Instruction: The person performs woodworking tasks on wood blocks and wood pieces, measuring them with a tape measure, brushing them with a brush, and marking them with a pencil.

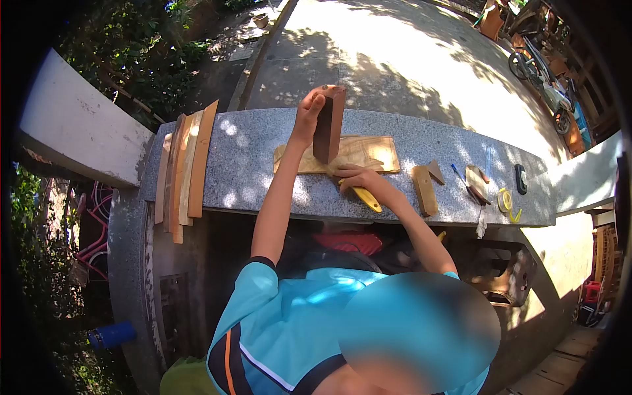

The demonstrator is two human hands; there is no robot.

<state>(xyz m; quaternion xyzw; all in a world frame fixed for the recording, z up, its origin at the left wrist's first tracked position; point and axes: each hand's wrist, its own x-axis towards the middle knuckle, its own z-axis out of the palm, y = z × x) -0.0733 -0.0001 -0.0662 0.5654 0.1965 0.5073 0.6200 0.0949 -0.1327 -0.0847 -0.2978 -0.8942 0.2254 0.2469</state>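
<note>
One squared brown block (331, 131), left grip (312, 112); yellow handle (368, 199), right grip (360, 178).

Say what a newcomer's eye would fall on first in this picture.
Probably the dark brown, rectangular, wooden-looking block that the left hand holds over the speckled grey stone bench. Near its lower end, the right hand grips a yellow-handled brush. Next come the long brown and tan wooden strips lying side by side at the bench's left end.

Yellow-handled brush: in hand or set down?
In hand. The right hand grips the yellow-handled brush; the handle's end sticks out from under the palm, toward the person's body.
</note>
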